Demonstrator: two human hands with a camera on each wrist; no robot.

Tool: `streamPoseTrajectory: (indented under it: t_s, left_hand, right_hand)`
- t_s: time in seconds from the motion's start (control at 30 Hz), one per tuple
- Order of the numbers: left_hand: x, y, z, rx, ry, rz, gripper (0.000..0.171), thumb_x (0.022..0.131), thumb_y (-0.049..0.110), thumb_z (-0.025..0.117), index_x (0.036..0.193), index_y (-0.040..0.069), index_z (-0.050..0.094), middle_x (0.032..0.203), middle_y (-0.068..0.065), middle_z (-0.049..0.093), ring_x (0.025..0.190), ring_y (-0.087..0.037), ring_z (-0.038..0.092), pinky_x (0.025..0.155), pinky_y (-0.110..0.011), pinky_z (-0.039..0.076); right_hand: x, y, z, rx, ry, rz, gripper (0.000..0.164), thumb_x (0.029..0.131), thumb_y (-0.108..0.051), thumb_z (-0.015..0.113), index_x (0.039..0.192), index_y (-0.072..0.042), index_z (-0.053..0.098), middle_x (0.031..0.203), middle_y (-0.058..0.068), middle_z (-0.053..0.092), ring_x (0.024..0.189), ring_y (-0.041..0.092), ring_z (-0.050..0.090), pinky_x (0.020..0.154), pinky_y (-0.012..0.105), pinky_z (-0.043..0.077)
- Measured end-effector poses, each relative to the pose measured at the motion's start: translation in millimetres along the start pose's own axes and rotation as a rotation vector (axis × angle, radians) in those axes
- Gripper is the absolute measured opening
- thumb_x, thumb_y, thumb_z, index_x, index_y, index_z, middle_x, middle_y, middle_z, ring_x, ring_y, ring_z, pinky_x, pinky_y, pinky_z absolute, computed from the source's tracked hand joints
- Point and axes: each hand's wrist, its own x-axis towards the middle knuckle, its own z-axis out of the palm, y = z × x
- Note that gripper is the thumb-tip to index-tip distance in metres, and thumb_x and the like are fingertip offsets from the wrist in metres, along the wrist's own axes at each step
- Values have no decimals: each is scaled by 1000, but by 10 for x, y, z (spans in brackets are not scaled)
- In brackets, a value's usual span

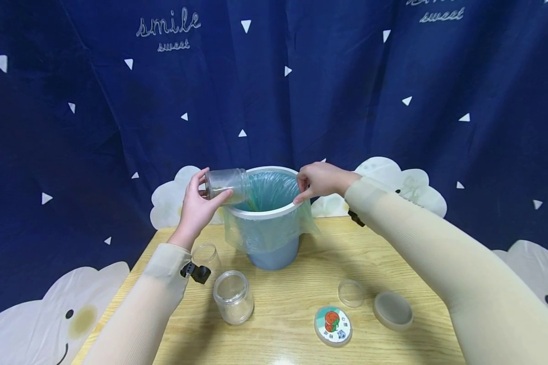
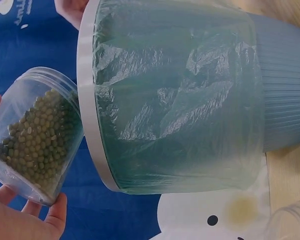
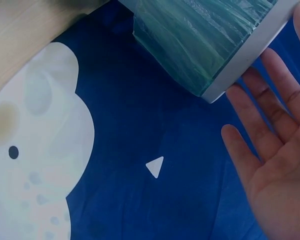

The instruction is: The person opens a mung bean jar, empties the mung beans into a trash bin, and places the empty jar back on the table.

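Observation:
My left hand [image 1: 198, 205] grips a transparent plastic jar [image 1: 224, 178] tipped on its side, its mouth at the left rim of a trash can [image 1: 274, 257]. Mung beans [image 2: 40, 142] lie heaped along the lower side of the jar in the left wrist view. A thin greenish-yellow streak shows just inside the can below the mouth. The blue can has a white rim and a green plastic bag [image 1: 265, 233] folded over it. At the rim's right side my right hand [image 1: 321, 178] pinches the edge, thumb on one side and fingers on the other.
Two transparent jars without lids, a nearer jar [image 1: 234, 303] and a farther jar [image 1: 205, 252], stand left on the wooden table [image 1: 292, 299]. Toward the right lie a lid with a red fruit picture [image 1: 332, 325], a greyish lid [image 1: 392, 310] and a thin transparent disc [image 1: 351, 293]. A blue curtain [image 1: 265, 91] hangs behind.

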Motion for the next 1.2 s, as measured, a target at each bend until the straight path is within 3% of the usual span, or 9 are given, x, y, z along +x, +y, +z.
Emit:
streamPoseTrajectory:
  t_s: [0.47,0.73,1.2]
  left_hand:
    - [7,15,13,-11,-11,-1,86,90,26,79,161,19,31,159,-16,38,119,-35,55,96,-45,52]
    - [8,-5,22,-2,-14,-3,86,91,27,79,162,19,31,158,-16,39,115,-32,55,90,-33,50]
    - [1,14,53,-31,7,-30,90,89,27,80,158,16,22,159,-15,38,122,-34,51,96,-42,48]
  right_hand:
    - [1,-4,-13,-3,3,-4,37,82,-48,86,78,-16,67,79,-3,64,73,14,55,67,28,46]
    - [-6,-4,-14,3,1,2,37,81,-47,86,78,-16,66,79,-2,64,74,15,55,67,28,45]
    - [-2,35,31,-13,21,-21,37,80,-48,87,77,-16,67,80,-3,64,73,14,55,68,29,46]
